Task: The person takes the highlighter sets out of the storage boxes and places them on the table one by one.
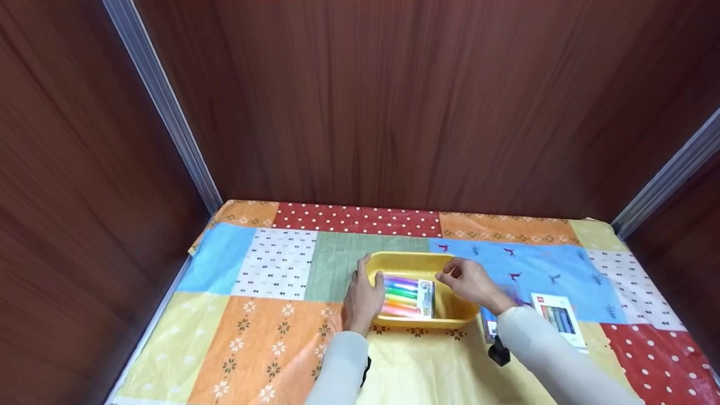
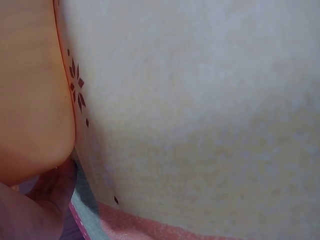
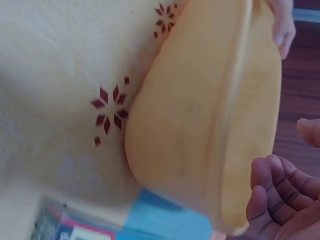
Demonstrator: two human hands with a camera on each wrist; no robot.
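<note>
A yellow plastic tub [image 1: 422, 323] stands on the patchwork cloth. Inside it, toward the left, lies a clear pack of rainbow-coloured markers [image 1: 402, 296]. My left hand [image 1: 361, 298] grips the tub's left end, thumb over the rim and fingers along the outside; the left wrist view shows this hand [image 2: 50, 207] against the tub's end wall [image 2: 35, 95]. Over the tub's right end hovers my right hand [image 1: 471, 281], fingers loosely bent and holding nothing. In the right wrist view its fingers [image 3: 282, 187] are bent beside the tub's rim, with the thumb apart.
Right of the tub, a blue pack [image 1: 489, 326] lies partly hidden under my right forearm. Beyond it is a white box of coloured sticks [image 1: 558, 319]. Brown wood-grain panels [image 1: 360, 112] enclose the back and both sides of the cloth-covered table [image 1: 270, 332].
</note>
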